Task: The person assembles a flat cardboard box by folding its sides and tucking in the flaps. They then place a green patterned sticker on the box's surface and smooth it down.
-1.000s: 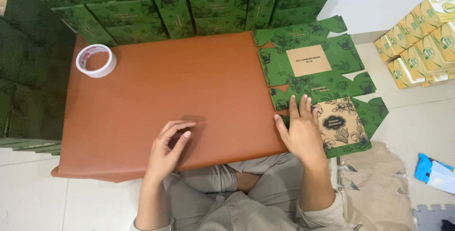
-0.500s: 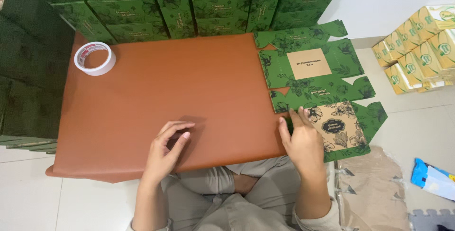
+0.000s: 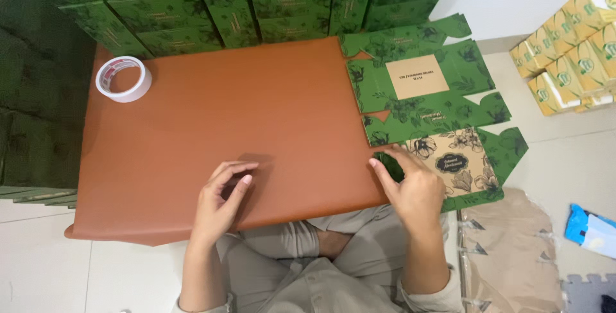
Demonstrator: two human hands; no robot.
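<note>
fingers (image 3: 387, 170) on flat box (image 3: 428, 104), lengthwise away

My right hand (image 3: 417, 191) slides back off the flat carton (image 3: 436, 114) toward its near left corner, fingers now curled at the edge.

A plain rust-brown surface (image 3: 256, 114) carries a white tape roll (image 3: 123, 78) with a red inner ring at its far left corner. Off its right edge lies a flat carton (image 3: 430, 104), dark green with leaf print, plus tan panels with black floral drawing. Yellow-and-green packs (image 3: 564, 62) sit on the pale floor.
</note>
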